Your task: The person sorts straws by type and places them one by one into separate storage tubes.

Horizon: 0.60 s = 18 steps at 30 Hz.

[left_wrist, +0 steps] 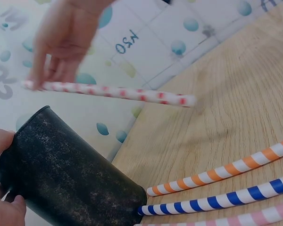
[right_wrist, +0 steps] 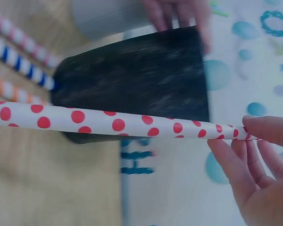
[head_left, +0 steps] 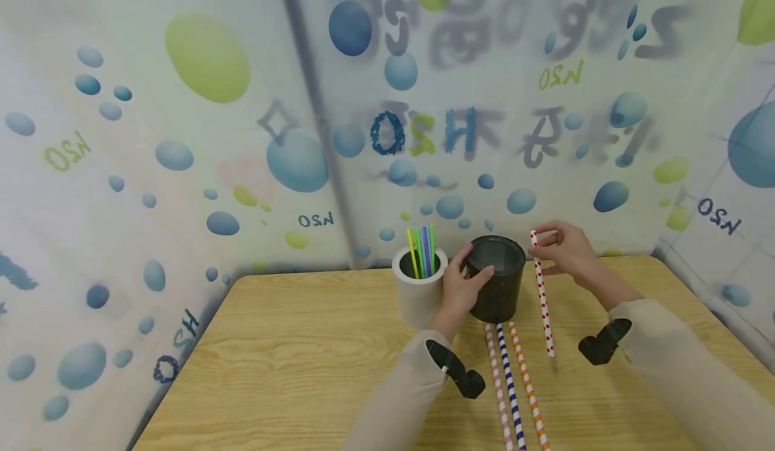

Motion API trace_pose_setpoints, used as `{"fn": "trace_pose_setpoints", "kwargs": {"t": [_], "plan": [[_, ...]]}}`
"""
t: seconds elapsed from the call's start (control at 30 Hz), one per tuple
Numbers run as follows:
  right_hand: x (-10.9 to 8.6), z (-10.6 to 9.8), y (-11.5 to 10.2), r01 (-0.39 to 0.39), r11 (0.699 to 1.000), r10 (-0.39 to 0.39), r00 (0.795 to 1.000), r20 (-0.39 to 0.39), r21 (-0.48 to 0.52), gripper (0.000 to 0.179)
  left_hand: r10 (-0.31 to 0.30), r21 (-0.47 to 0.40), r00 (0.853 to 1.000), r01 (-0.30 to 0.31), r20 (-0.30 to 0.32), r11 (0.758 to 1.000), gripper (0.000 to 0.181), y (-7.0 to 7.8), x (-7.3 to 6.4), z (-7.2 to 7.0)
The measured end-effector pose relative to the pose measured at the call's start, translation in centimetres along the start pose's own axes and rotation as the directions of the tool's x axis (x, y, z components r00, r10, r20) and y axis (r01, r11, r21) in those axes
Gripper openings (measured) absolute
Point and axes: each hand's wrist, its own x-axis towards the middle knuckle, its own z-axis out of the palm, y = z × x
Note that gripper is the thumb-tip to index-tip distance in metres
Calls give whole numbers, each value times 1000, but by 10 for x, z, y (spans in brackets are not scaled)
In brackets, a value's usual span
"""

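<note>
My left hand (head_left: 459, 291) grips the side of a black cup (head_left: 501, 293), thumb and fingers spread around it near the rim. The cup stands upright on the table, and no straw shows above its rim. To its right, my right hand (head_left: 566, 252) pinches a white paper straw with red dots (head_left: 543, 299) by its upper end, between thumb and fingers. That straw hangs nearly upright, lower end over the wood. In front of the cup lie three striped paper straws side by side: pink (head_left: 498, 384), blue (head_left: 510, 384) and orange (head_left: 529, 384), their far ends close to its base.
Left of the black cup stands a whitish cup (head_left: 419, 305) with several thin coloured sticks (head_left: 425, 252) in it. The wooden table (head_left: 303, 350) ends at the back against a wall covering (head_left: 357, 195) printed with blue and green blobs.
</note>
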Motion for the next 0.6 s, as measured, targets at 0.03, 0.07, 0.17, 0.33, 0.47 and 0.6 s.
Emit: {"fn": "trace_pose_setpoints", "kwargs": {"t": [0.03,0.07,0.17,0.33,0.47,0.6], "plan": [[2,0,-5,9,1000,-9,1000,-10,-7,51,-2,5,1000,2,-3,1000,57,0,0,0],[3,0,-10,18,1000,-18,1000,-17,-13,51,-5,7,1000,5,-6,1000,57,-1,0,-1],[7,2,-25,46,999,-47,998,-34,-19,50,-17,13,1000,18,-9,1000,57,-2,-1,-2],[14,1,-50,122,992,-124,990,-66,-32,48,-13,14,1000,13,-3,1000,57,-3,-1,-1],[21,0,-70,173,984,-177,978,-107,-48,46,-7,8,1000,8,-4,1000,57,-2,0,0],[26,0,-89,214,975,-219,965,-147,-53,42,-1,5,1000,1,-8,1000,57,-1,0,1]]}}
